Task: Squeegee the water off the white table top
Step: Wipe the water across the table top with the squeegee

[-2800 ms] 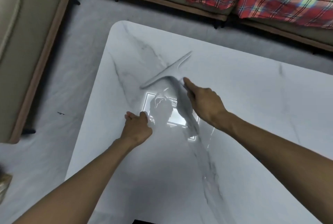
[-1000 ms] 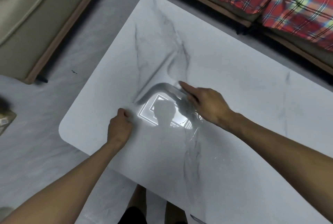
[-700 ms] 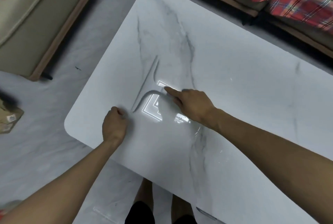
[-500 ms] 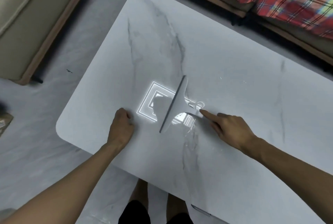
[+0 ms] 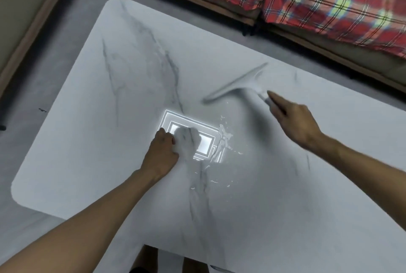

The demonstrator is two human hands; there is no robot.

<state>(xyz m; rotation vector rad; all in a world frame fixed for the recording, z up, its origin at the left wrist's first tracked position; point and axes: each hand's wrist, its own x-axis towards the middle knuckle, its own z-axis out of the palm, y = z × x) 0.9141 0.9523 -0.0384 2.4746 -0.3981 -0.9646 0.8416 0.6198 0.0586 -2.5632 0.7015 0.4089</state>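
Item: pale grey T-shaped plastic squeegee [image 5: 236, 89], on the white marble-veined table top [image 5: 131, 96], beyond the water splashes [image 5: 224, 138], probably for a pull toward you. Your right hand [image 5: 294, 123] grips its handle, forefinger extended for pressure. Your left hand [image 5: 161, 151] is fisted on the top, seemingly bracing.

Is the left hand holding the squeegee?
No, the right hand grips the squeegee, while the left hand rests curled on the table.

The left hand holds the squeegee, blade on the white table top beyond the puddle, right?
Not quite: in the head view the right hand grips the squeegee, while the left hand rests fisted on the white table top. The blade does lie beyond the puddle.
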